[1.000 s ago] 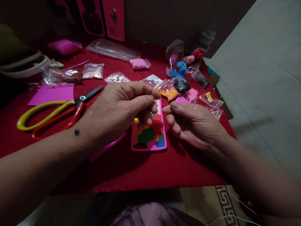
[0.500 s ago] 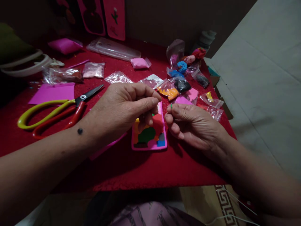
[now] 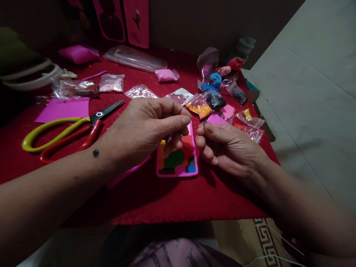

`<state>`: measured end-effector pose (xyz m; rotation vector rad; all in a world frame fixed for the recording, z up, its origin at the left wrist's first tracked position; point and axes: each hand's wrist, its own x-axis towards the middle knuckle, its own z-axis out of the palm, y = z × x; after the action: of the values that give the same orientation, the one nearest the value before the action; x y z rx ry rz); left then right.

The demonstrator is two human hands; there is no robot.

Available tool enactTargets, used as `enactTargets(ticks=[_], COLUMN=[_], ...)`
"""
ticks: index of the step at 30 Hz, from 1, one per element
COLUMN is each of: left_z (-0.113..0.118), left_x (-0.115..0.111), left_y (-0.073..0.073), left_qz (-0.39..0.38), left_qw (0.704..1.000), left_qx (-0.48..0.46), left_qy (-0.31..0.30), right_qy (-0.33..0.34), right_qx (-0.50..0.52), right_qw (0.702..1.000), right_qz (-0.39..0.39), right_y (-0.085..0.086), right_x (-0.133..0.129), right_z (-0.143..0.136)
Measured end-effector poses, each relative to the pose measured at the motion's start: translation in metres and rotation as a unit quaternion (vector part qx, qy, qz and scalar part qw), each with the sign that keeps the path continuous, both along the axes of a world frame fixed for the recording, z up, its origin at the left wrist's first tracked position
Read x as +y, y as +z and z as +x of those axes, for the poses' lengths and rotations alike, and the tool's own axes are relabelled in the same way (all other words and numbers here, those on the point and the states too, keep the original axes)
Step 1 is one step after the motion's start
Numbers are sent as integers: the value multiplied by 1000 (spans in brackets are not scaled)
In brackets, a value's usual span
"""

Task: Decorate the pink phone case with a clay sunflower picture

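In the middle of the head view, my left hand (image 3: 155, 124) is closed in a pinch, thumb against index finger; what it holds, if anything, I cannot make out. My right hand (image 3: 222, 144), a short gap to its right, pinches a tiny green bit of clay (image 3: 204, 126) between thumb and index fingertip. Below both hands lies a pink-rimmed card (image 3: 185, 159) covered in patches of coloured clay: green, red, orange, blue, grey and pink. My left hand hides its upper left part. Scissors (image 3: 91, 124) with yellow and red handles rest beside my left forearm.
Small bags of clay, such as orange (image 3: 200, 110), black (image 3: 215, 100) and light pink (image 3: 167, 75), lie across the red cloth (image 3: 178, 207). A pink sheet (image 3: 65, 109) is at left, a clear plastic pack (image 3: 136, 58) at the back. White rings (image 3: 52, 76) stand far left.
The whole view has shifted very slightly. Both hands keep almost the same pose, and the green bit stays at my right fingertips, looking a little darker.
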<state>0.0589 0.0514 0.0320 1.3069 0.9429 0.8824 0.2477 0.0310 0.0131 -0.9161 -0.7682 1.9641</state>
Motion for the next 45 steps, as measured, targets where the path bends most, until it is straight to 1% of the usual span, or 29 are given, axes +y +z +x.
enactTargets(ticks=[3,7,14,17,19,23,30,36,39,45], left_z=[-2,0,1,2,3,6,2,2,4,4], left_x=[1,2,2,1,-1,-5,-3,-4,-5,-3], left_y=[-2,-4,-8,-8,-7,-5,-6,-4,-3,-5], left_qz=[-4,-31,-66,-72,-62,-17,14,7,13,2], left_qw=[1000,998,994,993,994,995,996,996,995,995], left_qx=[1,-22,-44,-21,-1,30,61,70,81,77], left_qy=[-18,-40,-72,-87,-91,-90,-63,-53,-52,-69], right_qy=[-2,-2,3,8,11,18,23,3,6,-1], right_qx=[-3,-12,-57,-80,-95,-121,-105,-117,-129,-138], right_qw=[1000,1000,998,996,994,991,993,992,990,989], right_qz=[8,13,37,50,50,49,51,55,61,62], right_y=[-1,-1,-3,-2,-1,0,0,3,2,2], right_x=[0,0,-2,-3,-3,-4,-5,-6,-6,-6], right_z=[0,-1,0,-1,-3,-4,-2,-3,-1,-1])
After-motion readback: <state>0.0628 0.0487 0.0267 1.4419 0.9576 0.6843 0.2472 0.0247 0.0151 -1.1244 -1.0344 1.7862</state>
